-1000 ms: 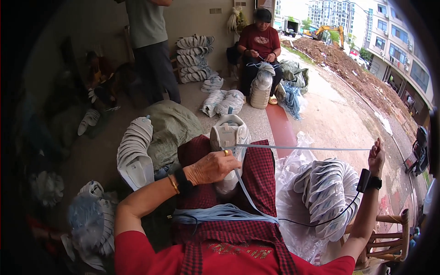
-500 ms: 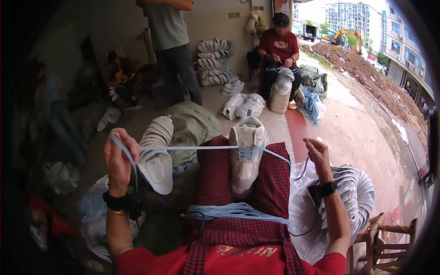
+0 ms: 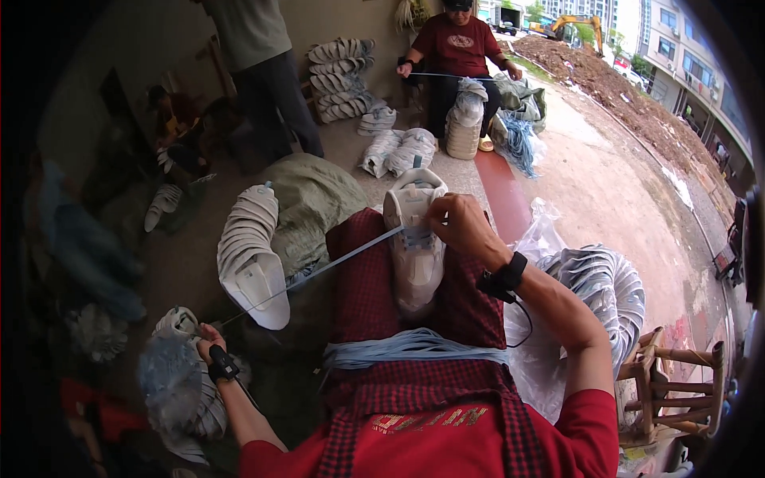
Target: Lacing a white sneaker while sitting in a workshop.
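White sneaker upper (image 3: 418,275) stands toe toward the wearer between the knees, which are covered by a red-and-black checked apron (image 3: 430,384). A pale blue lace (image 3: 339,261) passes through its lower eyelets and runs taut, down and out to the left. The left hand (image 3: 211,342), well apart from the upper, has its fingers closed on the lace. The right hand (image 3: 464,229) is at the upper's right eyelet edge, fingers bent; whether the fingertips are clamped on the lace cannot be told.

Across the lap lies a bundle of pale blue laces (image 3: 414,349). Left of the knees is a nested stack of white uppers (image 3: 249,227), beside a green woven sack (image 3: 315,199). On the right, a second nested stack (image 3: 602,279) lies by clear plastic sheeting (image 3: 530,374), near a wooden stool (image 3: 673,390).

Beyond, a seated co-worker (image 3: 458,48) in dark red stretches a lace above another upper (image 3: 472,92). Outside, a yellow excavator (image 3: 575,25) stands behind an earth mound (image 3: 594,72).
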{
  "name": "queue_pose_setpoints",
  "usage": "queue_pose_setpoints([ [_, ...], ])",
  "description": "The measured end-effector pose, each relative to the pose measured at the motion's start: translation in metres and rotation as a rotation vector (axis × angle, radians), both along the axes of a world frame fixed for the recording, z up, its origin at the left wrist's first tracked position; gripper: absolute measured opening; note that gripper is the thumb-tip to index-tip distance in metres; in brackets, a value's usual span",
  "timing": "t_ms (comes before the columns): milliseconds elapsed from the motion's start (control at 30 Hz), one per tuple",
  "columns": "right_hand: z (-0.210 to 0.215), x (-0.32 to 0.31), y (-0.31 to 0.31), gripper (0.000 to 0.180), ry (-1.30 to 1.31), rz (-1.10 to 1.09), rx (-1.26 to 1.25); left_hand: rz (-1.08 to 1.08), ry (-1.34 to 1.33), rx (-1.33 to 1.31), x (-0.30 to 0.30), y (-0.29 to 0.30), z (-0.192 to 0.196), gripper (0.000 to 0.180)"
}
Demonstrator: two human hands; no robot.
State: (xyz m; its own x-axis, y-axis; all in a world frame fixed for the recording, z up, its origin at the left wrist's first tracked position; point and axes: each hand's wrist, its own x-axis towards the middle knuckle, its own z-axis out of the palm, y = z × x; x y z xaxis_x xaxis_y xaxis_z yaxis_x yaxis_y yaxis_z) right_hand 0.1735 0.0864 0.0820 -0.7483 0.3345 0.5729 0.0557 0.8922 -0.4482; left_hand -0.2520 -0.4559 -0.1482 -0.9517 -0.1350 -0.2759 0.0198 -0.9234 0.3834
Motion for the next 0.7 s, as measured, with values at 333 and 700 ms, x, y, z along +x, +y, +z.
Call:
queue_pose_setpoints([
  [333,0.008,-0.020,-0.002,0.006,-0.146,-0.077,-0.149,-0.169,-0.031,0.035,0.004,0.037,-0.045,0.025],
  [700,0.006,-0.040,-0.011,0.006,-0.353,-0.175,0.465,-0.391,0.084,-0.088,0.003,0.037,-0.031,0.016],
])
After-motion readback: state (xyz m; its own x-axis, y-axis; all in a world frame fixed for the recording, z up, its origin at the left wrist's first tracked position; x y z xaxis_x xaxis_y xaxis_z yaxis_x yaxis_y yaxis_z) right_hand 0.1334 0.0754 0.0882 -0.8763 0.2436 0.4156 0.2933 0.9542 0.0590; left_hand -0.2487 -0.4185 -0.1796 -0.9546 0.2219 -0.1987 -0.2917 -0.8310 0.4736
